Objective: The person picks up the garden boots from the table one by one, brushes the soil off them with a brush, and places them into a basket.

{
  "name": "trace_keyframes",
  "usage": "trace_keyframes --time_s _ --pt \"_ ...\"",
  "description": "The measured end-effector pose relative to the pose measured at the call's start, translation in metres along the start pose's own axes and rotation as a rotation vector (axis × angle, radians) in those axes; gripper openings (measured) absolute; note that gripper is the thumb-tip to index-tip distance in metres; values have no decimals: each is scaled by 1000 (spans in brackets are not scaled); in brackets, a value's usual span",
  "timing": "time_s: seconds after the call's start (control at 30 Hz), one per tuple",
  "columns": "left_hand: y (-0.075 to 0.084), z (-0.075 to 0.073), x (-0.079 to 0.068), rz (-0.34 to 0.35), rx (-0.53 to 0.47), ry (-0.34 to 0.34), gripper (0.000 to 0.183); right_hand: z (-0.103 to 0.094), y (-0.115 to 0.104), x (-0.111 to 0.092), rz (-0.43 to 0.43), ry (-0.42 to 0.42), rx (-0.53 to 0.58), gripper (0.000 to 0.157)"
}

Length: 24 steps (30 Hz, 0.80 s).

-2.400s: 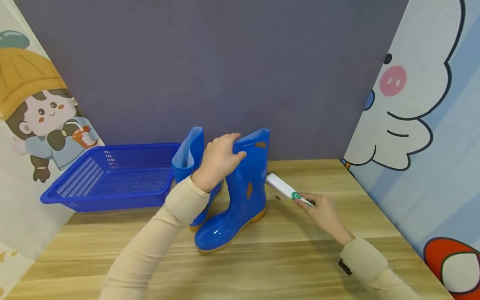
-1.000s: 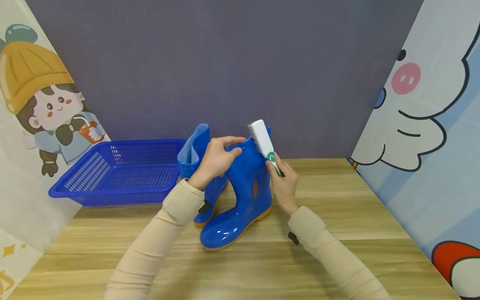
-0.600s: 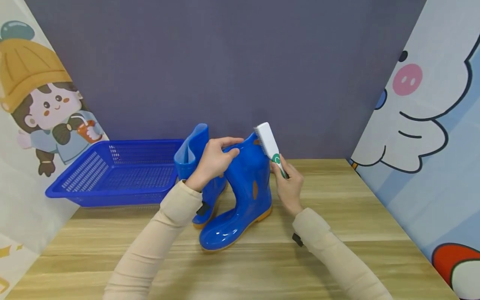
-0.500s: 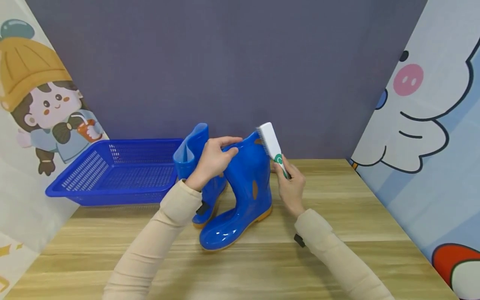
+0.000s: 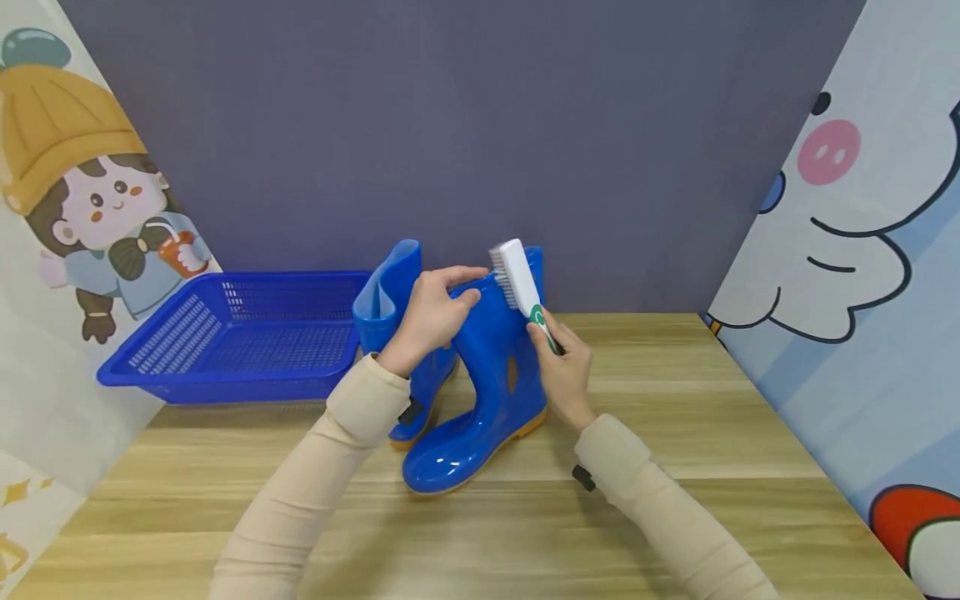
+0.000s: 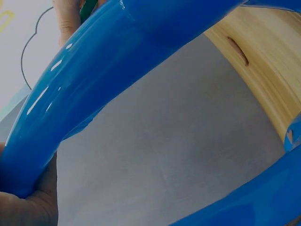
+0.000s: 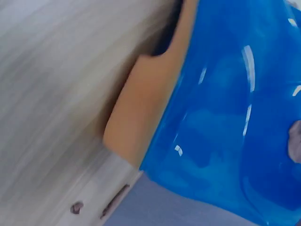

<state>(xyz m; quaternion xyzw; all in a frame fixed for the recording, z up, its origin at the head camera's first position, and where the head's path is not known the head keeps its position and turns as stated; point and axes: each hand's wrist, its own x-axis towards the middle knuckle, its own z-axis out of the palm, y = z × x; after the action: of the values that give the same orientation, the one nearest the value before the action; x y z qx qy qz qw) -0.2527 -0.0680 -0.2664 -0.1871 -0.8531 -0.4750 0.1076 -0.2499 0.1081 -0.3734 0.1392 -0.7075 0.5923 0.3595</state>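
Note:
A blue rubber boot with a tan sole stands upright on the table, toe toward me. My left hand grips its top rim, thumb on the near side. In my right hand is a scrubbing brush, white-backed with a green-and-white handle, held slanted with its bristles against the upper shaft. A brown patch shows lower on the shaft. The left wrist view has the boot's shaft crossing it; the right wrist view shows the tan heel close up.
A second blue boot stands just left of the first, partly behind my left arm. Further left sits a blue mesh basket. Small brown bits lie on the wooden table, and a grey panel rises behind.
My right hand has brought the brush from beside the boot up to its upper shaft. Over the last half second the brush shifted left, over the upper brown patch. My left hand keeps its grip.

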Motion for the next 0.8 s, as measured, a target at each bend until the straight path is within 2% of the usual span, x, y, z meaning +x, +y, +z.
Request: trace_keyframes --time_s 0.13,0.23,0.37,0.5,0.63,0.8 --pt "-2 -2 -2 -8 -7 6 30 0 -2 3 85 -20 -12 33" --pt "8 -5 -8 -8 -20 2 30 -2 -15 5 73 -25 -29 32" --pt "29 -11 -17 -21 -30 -8 31 -4 -33 7 45 -26 -56 31" --pt "40 -15 -22 -37 -19 -16 31 -5 -37 7 36 -23 -73 30" --pt "33 -12 -20 -24 -25 -17 31 -7 -35 6 4 -6 -80 30" --pt "8 -5 -10 13 -28 -9 30 -8 -32 5 -41 11 -124 30"
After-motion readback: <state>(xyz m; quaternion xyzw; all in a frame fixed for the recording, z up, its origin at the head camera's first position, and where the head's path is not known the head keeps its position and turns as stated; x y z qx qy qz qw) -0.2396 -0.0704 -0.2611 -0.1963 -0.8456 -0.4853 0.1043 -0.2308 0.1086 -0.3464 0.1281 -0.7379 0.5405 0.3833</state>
